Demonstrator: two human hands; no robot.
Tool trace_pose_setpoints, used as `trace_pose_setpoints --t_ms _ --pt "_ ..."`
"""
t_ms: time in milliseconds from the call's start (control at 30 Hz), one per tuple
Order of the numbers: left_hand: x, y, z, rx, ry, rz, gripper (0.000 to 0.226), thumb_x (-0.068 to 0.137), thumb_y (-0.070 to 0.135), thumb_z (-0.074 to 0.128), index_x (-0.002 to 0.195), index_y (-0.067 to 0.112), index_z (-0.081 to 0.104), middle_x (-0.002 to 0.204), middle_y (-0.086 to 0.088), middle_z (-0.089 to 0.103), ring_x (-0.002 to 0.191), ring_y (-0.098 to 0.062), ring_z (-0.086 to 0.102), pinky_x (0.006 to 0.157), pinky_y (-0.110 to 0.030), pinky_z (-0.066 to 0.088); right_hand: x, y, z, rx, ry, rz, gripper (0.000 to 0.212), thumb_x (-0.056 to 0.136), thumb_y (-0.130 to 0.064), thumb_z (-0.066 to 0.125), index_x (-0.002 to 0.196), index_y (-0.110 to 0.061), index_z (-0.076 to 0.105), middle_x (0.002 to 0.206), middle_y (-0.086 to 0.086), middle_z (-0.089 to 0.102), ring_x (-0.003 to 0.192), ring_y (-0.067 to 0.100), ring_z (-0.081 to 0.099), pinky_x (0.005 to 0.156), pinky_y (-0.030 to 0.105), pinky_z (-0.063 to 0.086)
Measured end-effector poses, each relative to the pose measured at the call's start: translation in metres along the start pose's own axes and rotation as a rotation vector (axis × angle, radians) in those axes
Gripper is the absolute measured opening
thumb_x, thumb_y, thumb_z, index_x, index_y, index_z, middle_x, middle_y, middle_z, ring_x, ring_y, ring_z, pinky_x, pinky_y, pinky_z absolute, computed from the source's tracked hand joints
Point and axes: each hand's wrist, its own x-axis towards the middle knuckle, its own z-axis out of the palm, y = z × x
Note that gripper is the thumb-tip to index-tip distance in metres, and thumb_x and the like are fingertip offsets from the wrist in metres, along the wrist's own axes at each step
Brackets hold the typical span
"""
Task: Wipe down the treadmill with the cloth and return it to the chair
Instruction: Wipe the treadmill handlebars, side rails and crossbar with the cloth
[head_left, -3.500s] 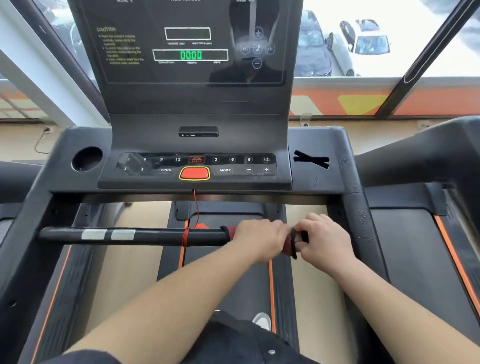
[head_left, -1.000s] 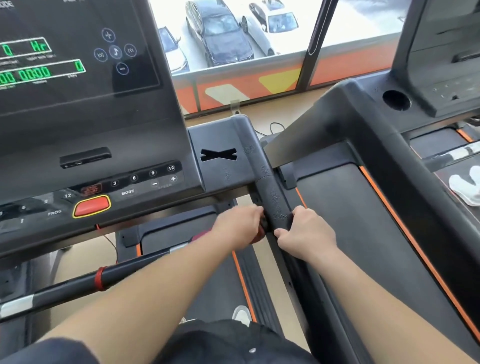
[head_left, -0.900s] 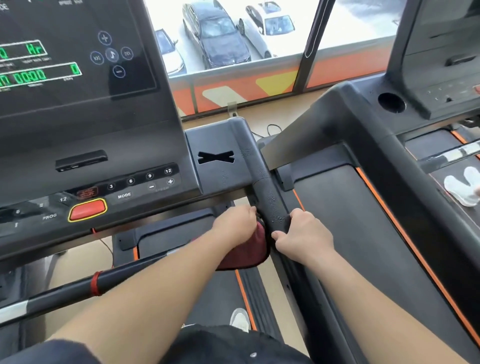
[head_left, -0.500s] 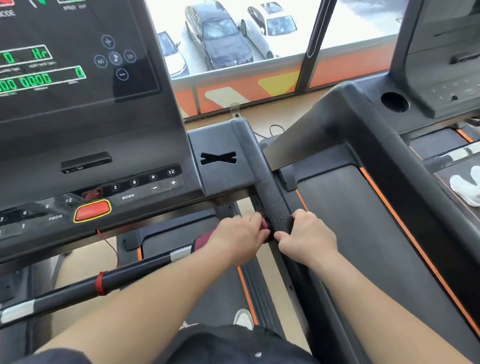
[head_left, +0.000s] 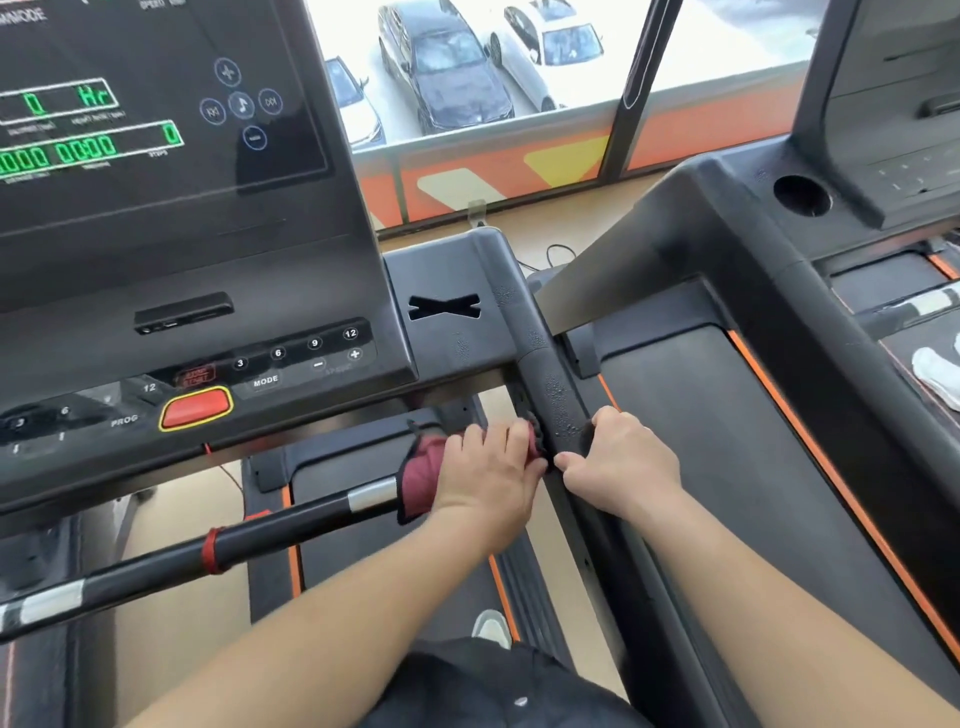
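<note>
The left hand (head_left: 488, 470) grips a dark red cloth (head_left: 420, 467) at the crossbar's (head_left: 291, 525) right end; the right hand (head_left: 623, 467) grips the side rail (head_left: 550, 387) of the treadmill (head_left: 447, 343).

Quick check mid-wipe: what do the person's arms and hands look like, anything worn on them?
The left hand and right hand are bare: no gloves, rings or watch visible. The forearms are uncovered to the frame edge, no sleeves in view. A dark garment shows below.

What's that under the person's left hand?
A dark red cloth, bunched under the left hand against the side handrail. Its edge sticks out toward the crossbar; the part beneath the palm is covered, so its folds cannot be seen.
</note>
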Motion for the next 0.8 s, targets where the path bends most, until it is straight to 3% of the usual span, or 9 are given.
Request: trace_pose_setpoints --t_ms 100,200,333,467,533,600,700,767,800 --pt "0.032 -0.015 -0.018 -0.122 -0.165 0.152 0.028 0.109 0.037 0.026 0.115 0.021 0.049 0.121 -0.007 0.059 0.106 -0.036 0.061 0.081 -0.046 0.046 -0.001 -0.002 -0.001 -0.006 -0.004 0.002 0.058 0.084 -0.053 0.067 0.125 -0.015 0.05 0.127 0.006 0.057 0.119 0.029 0.059 0.09 0.039 0.052" --pt "0.059 -0.037 -0.019 -0.119 -0.413 0.109 0.029 0.106 0.013 0.029 0.122 0.007 0.052 0.129 -0.02 0.061 0.117 -0.04 0.06 0.091 -0.047 0.047 -0.003 -0.002 -0.001 -0.009 -0.007 -0.001 0.059 0.085 -0.053 0.066 0.127 -0.015 0.049 0.127 0.006 0.056 0.12 0.029 0.059 0.09 0.039 0.051" --pt "0.027 -0.016 -0.012 -0.109 -0.204 -0.089 0.03 0.105 0.03 0.034 0.125 0.016 0.051 0.122 -0.01 0.061 0.109 -0.037 0.063 0.082 -0.045 0.044 -0.004 -0.001 0.002 -0.005 0.007 -0.003 0.058 0.086 -0.053 0.065 0.128 -0.016 0.05 0.127 0.005 0.057 0.119 0.028 0.059 0.09 0.039 0.052" --pt "-0.041 0.015 0.002 -0.118 -0.007 -0.057 0.07 0.096 0.05 0.043 0.151 0.008 0.04 0.145 -0.015 0.046 0.13 -0.04 0.044 0.113 -0.055 0.031 -0.001 -0.001 0.002 -0.005 0.009 -0.002 0.059 0.085 -0.053 0.066 0.127 -0.015 0.05 0.128 0.005 0.057 0.119 0.029 0.059 0.089 0.04 0.052" --pt "-0.032 0.007 0.005 -0.107 0.033 -0.006 0.068 0.096 0.049 0.046 0.152 0.01 0.039 0.143 -0.012 0.049 0.124 -0.038 0.048 0.107 -0.052 0.037 0.0 -0.001 0.001 -0.004 0.006 0.001 0.06 0.084 -0.053 0.067 0.128 -0.016 0.05 0.128 0.006 0.057 0.119 0.029 0.059 0.091 0.04 0.052" --pt "-0.006 -0.001 -0.009 -0.092 -0.087 0.009 0.047 0.103 0.046 0.037 0.141 0.02 0.046 0.129 -0.007 0.056 0.109 -0.034 0.055 0.089 -0.046 0.041 0.001 -0.001 0.001 -0.005 0.001 0.004 0.06 0.084 -0.053 0.067 0.127 -0.015 0.05 0.127 0.005 0.058 0.119 0.029 0.059 0.092 0.04 0.053" --pt "0.042 -0.022 -0.029 -0.215 -0.307 0.086 0.026 0.108 0.033 0.026 0.111 0.023 0.051 0.125 -0.011 0.061 0.11 -0.037 0.06 0.086 -0.046 0.047 0.0 -0.001 0.001 0.001 -0.001 0.01 0.058 0.083 -0.052 0.067 0.124 -0.016 0.051 0.125 0.005 0.059 0.117 0.029 0.06 0.091 0.041 0.053" --pt "0.061 -0.027 -0.029 -0.208 -0.434 0.024 0.025 0.106 0.022 0.033 0.118 0.017 0.055 0.131 -0.016 0.061 0.116 -0.039 0.061 0.09 -0.045 0.05 -0.001 -0.001 0.003 0.004 0.001 0.011 0.056 0.083 -0.052 0.067 0.123 -0.016 0.051 0.124 0.004 0.059 0.117 0.028 0.06 0.091 0.041 0.053" --pt "0.058 -0.021 -0.025 -0.197 -0.383 -0.027 0.026 0.104 0.021 0.037 0.121 0.016 0.056 0.129 -0.014 0.062 0.115 -0.038 0.062 0.088 -0.044 0.05 -0.001 -0.001 0.004 0.006 0.006 0.012 0.054 0.084 -0.051 0.066 0.123 -0.017 0.051 0.123 0.004 0.059 0.116 0.028 0.059 0.09 0.041 0.053"
